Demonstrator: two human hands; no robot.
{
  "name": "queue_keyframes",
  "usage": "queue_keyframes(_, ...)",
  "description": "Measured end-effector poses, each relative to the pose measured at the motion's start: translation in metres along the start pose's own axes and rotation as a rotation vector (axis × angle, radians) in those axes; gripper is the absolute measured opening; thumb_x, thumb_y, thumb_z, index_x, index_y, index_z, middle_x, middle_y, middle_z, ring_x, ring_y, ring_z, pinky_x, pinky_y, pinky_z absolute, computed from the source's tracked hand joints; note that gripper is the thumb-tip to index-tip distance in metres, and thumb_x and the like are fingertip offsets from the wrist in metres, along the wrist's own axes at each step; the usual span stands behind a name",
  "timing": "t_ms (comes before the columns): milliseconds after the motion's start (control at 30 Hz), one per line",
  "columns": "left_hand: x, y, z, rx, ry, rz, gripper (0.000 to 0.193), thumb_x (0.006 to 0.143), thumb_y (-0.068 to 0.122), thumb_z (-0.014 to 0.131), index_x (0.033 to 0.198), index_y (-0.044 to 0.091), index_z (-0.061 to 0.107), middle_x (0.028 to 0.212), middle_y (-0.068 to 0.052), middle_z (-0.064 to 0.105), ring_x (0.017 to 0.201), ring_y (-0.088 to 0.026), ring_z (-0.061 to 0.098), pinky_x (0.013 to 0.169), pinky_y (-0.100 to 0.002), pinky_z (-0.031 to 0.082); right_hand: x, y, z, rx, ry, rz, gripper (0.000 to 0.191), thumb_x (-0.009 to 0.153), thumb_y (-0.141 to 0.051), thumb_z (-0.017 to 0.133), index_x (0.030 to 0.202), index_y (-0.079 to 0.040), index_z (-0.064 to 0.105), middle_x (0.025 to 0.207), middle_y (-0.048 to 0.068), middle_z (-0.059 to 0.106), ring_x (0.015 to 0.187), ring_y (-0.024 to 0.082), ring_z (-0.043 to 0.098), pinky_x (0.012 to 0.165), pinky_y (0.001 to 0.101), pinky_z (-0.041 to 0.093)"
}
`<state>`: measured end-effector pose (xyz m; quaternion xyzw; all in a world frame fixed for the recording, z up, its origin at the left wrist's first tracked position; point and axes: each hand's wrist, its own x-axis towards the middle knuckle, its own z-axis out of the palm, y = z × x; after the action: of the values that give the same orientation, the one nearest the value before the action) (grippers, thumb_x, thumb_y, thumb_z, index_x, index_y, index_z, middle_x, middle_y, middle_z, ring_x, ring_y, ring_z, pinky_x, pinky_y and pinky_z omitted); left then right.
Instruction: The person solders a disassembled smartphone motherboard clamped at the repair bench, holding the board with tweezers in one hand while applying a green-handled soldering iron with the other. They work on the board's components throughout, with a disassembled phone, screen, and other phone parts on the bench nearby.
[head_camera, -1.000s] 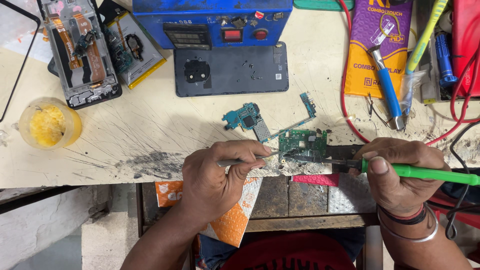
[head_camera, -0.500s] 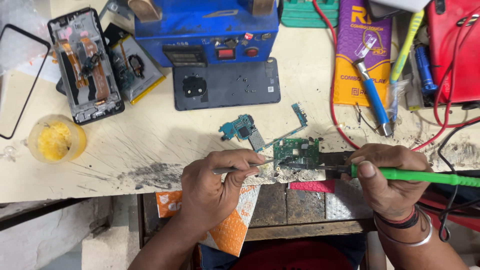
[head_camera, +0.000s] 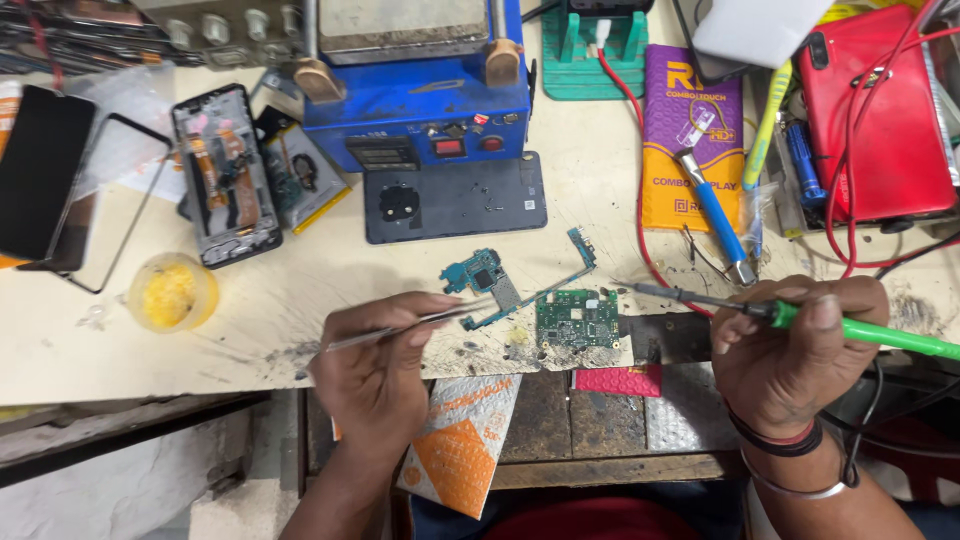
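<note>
Green circuit board (head_camera: 577, 320) sits at the desk's front edge, flat, just between our two hands. Our left hand (head_camera: 385, 360) pinches metal tweezers (head_camera: 410, 327), fingers closed on them, tips aimed right toward the board but stopping short at a long narrow blue board strip (head_camera: 530, 295) that runs diagonally up-right. Our right hand (head_camera: 795, 345) is wrapped tight around a green-handled soldering iron (head_camera: 790, 315); its long axis lies nearly level, tip pointing left, hovering just right of the board, apart from it. Iron tip looks nearer the board than the tweezer tips. Small blue board (head_camera: 472, 272) lies behind-left. Further back: dark phone back cover (head_camera: 455, 197), blue heating station (head_camera: 415, 100), opened phone frame (head_camera: 225, 175) toward the left, yellow flux tub (head_camera: 172, 292) near the front-left.
</note>
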<state>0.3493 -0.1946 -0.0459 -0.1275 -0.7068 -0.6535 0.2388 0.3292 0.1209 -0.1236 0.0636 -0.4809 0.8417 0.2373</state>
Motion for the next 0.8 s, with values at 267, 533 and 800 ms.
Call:
queue_keyframes(267, 0.014, 0.059, -0.034, 1.195, -0.156, 0.16, 0.034, 0.081, 0.0, 0.076, 0.113, 0.012, 0.08, 0.095, -0.006, 0.07, 0.085, -0.025, 0.069, 0.073, -0.038, 0.056, 0.0, 0.0, -0.006, -0.064, -0.025, -0.02, 0.034, 0.124, -0.028, 0.063, 0.107, -0.005, 0.043, 0.082, 0.013, 0.059, 0.062, 0.019, 0.06, 0.055, 0.0343, 0.052)
queue_keyframes(533, 0.041, 0.053, -0.032, 1.417, -0.312, 0.121, 0.03, 0.083, 0.006, 0.071, 0.11, 0.014, 0.08, 0.093, -0.003, 0.072, 0.088, -0.024, 0.068, 0.08, -0.039, 0.055, 0.0, 0.0, -0.007, -0.017, -0.06, -0.029, 0.029, 0.123, -0.024, 0.062, 0.109, -0.005, 0.045, 0.092, 0.014, 0.06, 0.063, 0.018, 0.061, 0.057, 0.0349, 0.056)
queue_keyframes(800, 0.112, 0.074, 0.024, 1.288, -0.381, 0.808, 0.033, 0.098, 0.004, 0.072, 0.131, 0.006, 0.075, 0.102, -0.007, 0.066, 0.098, -0.024, 0.064, 0.088, -0.042, 0.054, -0.001, 0.001, -0.006, 0.034, 0.004, -0.067, 0.028, 0.12, -0.026, 0.062, 0.11, -0.004, 0.047, 0.091, 0.014, 0.062, 0.063, 0.017, 0.059, 0.054, 0.0348, 0.054)
